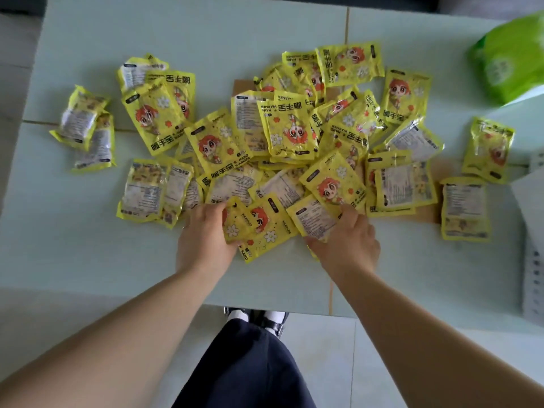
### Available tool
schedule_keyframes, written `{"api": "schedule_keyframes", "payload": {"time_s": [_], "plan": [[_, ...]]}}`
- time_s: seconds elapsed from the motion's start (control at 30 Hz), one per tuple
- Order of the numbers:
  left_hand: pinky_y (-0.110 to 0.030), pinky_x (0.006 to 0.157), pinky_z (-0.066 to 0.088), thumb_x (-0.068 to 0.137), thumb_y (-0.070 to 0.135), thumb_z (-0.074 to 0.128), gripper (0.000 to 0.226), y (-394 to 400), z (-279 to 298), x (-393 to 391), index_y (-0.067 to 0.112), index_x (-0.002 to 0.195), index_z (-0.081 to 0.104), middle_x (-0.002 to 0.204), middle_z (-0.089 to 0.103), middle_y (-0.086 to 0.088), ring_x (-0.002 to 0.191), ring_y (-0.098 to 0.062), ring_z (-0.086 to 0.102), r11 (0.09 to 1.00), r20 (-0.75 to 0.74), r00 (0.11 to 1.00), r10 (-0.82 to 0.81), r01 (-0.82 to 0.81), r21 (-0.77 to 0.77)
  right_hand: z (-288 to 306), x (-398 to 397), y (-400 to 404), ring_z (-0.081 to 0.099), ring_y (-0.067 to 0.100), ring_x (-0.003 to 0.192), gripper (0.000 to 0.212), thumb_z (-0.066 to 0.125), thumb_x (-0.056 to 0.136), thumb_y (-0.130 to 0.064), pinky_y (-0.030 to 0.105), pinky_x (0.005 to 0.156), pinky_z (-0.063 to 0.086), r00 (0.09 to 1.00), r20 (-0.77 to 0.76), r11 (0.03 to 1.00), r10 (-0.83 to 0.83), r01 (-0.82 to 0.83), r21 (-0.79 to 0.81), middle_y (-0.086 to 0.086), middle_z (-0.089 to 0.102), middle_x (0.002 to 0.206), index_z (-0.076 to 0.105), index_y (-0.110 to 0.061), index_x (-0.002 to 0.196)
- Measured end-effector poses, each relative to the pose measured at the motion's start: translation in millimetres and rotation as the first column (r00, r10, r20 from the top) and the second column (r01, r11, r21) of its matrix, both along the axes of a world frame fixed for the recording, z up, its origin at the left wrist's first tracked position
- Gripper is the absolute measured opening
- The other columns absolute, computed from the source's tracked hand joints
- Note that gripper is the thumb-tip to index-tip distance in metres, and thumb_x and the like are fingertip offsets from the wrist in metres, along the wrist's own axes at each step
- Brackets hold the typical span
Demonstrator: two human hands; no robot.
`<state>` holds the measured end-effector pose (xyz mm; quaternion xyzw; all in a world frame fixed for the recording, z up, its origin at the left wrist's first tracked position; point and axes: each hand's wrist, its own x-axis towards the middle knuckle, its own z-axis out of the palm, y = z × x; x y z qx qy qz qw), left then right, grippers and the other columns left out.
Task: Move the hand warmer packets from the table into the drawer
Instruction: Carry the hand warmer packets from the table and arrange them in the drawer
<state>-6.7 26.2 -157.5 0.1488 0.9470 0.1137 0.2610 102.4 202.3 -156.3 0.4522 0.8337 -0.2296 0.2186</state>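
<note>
Packets (pixel 265 136) sprawl across the tabletop (pixel 88 245), all beyond the grip; no drawer shows. Left hand (pixel 203 240) pinches one packet (pixel 235 225), right hand (pixel 347 242) clasps another (pixel 313 219). Better to stack several per grip before lifting.

Looks like a home or some small office room, hard to pin down: pale bench (pixel 88 245) over light floor tiles (pixel 323 348), green plastic bag (pixel 509 60) upper right, white drawer-like unit (pixel 532 231) at right edge.
</note>
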Motion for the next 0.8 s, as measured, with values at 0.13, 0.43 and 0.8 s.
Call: {"api": "schedule_keyframes", "payload": {"time_s": [0.13,0.43,0.8], "plan": [[-0.046,0.093,0.044,0.069,0.025,0.082,0.078,-6.4,-13.8,-1.5,0.014,0.135,0.043,0.130,0.048,-0.013,0.120,-0.033,0.046,0.999,-0.021,0.999,0.036,-0.036,-0.012,-14.8,0.5,-10.8,0.035,0.033,0.129,0.096,0.073,0.071,-0.049,0.043,0.101,0.035,0.998,-0.024,0.997,-0.060,0.061,0.044,0.013,0.033,0.140,0.018,-0.014,0.142],[-0.041,0.077,0.045,0.066,0.028,0.083,0.061,-14.6,-22.3,-6.4,0.006,0.113,0.051,0.113,0.056,-0.012,0.103,-0.032,0.054,0.996,0.016,0.996,0.087,-0.088,0.025,-24.2,4.7,-17.0,0.037,0.032,0.126,0.087,0.076,0.071,-0.042,0.043,0.102,0.033,0.996,-0.081,0.994,-0.035,0.043,0.104,0.012,0.040,0.136,0.030,-0.013,0.138],[-0.031,0.057,0.033,0.077,0.033,0.074,0.037,-3.3,-10.2,-6.1,0.012,0.086,0.044,0.075,0.045,0.004,0.071,-0.020,0.045,0.990,0.176,0.984,0.006,-0.031,0.141,-25.6,2.5,-20.5,0.039,0.029,0.124,0.071,0.074,0.073,-0.040,0.039,0.101,0.030,0.988,-0.115,0.987,-0.106,0.119,0.109,0.007,0.043,0.134,0.040,-0.014,0.129]]}}
